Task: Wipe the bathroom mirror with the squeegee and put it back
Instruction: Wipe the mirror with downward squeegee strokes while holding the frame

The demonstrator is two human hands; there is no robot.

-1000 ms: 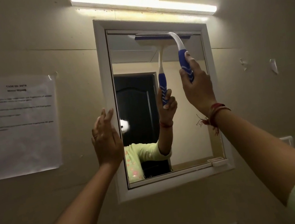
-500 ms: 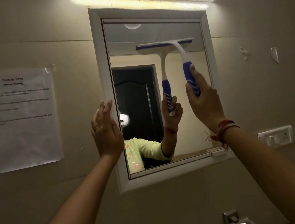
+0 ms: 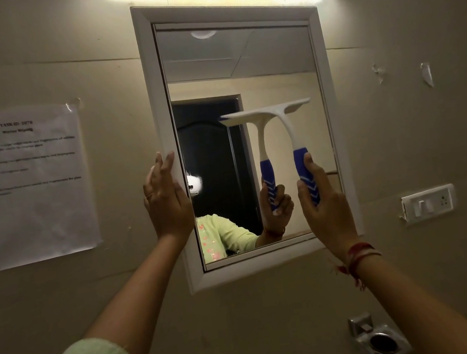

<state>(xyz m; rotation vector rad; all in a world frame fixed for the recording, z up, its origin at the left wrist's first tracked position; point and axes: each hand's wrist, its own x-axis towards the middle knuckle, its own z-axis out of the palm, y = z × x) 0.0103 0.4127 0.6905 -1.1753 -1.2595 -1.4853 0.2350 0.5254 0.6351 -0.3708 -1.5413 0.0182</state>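
Mirror point(image 3: 240, 64) on beige wall; right hand point(image 3: 325, 209) fingers gripping squeegee point(image 3: 296, 144); left hand point(image 3: 167, 204) fingers flat on frame

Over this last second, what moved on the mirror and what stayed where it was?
The squeegee, gripped by its blue handle in the right hand, slid straight down the right side of the mirror, from the top edge of the glass to about mid-height. Nothing was let go. The left hand stayed braced on the frame's left edge.

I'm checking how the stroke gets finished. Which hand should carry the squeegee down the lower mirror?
The right hand: it already grips the squeegee with its blade mid-glass. The left hand rests flat on the mirror frame's left edge.
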